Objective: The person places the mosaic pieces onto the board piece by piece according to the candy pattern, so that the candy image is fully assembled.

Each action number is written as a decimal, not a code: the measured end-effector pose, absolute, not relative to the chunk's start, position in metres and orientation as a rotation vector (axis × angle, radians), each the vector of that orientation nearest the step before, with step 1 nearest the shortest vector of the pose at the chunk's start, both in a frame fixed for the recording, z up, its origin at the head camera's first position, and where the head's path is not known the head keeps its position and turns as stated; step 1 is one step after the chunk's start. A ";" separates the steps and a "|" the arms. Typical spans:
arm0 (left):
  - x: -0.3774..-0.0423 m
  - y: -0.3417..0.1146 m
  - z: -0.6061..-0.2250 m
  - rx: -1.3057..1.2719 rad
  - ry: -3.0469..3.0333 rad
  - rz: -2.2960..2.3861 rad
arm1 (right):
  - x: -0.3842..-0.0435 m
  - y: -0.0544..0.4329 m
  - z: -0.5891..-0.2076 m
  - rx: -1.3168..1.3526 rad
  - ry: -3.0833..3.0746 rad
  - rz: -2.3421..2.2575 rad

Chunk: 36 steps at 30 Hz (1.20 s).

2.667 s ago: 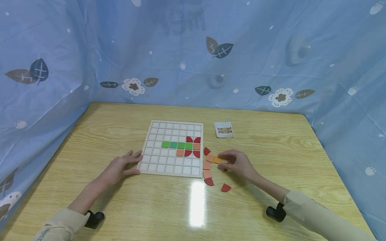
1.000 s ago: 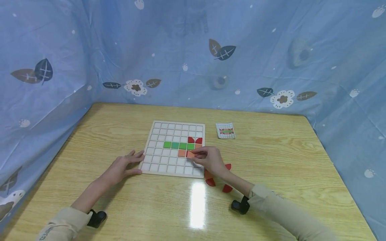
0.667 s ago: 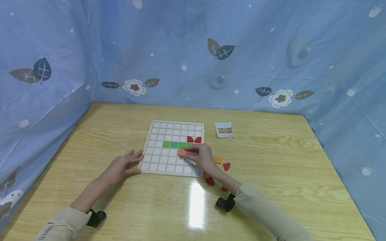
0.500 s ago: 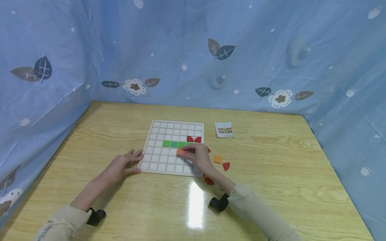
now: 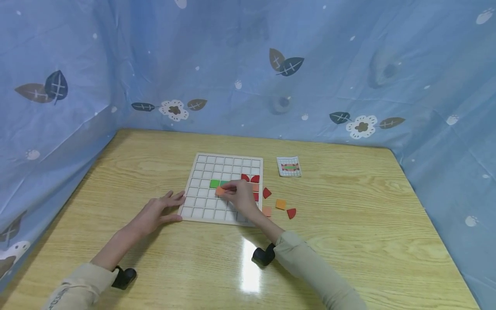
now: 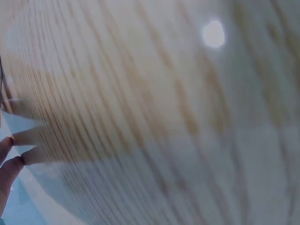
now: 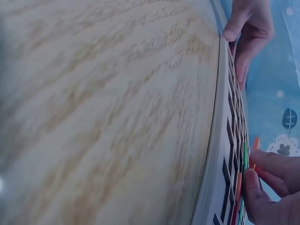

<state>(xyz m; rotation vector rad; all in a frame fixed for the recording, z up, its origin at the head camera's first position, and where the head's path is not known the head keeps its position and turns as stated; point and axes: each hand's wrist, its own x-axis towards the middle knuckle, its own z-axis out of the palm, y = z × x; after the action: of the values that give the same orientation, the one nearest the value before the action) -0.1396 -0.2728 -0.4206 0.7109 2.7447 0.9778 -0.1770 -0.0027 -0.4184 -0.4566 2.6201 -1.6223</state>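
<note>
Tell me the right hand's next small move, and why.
Probably lower the held orange tile into a white cell just below the green tile row. The right hand pinches it there, apparently raised off the board, and the pattern card shows a pinkish-orange band under its green strip. The left hand touches the board's edge.

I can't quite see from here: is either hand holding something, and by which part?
The right hand pinches an orange tile by one side; the left hand only touches the board.
</note>
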 end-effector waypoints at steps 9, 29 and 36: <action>-0.139 -0.273 -0.421 0.711 2.742 0.982 | -0.178 -0.004 -0.419 -0.449 2.658 -1.541; -0.140 -0.272 -0.421 0.696 2.728 0.995 | -0.178 0.005 -0.424 -0.493 2.759 -1.465; -0.140 -0.272 -0.421 0.660 2.711 1.015 | -0.179 0.003 -0.425 -0.547 2.762 -1.484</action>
<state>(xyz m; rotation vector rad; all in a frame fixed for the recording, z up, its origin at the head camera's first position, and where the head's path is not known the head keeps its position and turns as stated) -0.1398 -0.2720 -0.4207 0.6596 2.7109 1.0147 -0.1791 0.0026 -0.4252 -0.5473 2.7622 -1.4838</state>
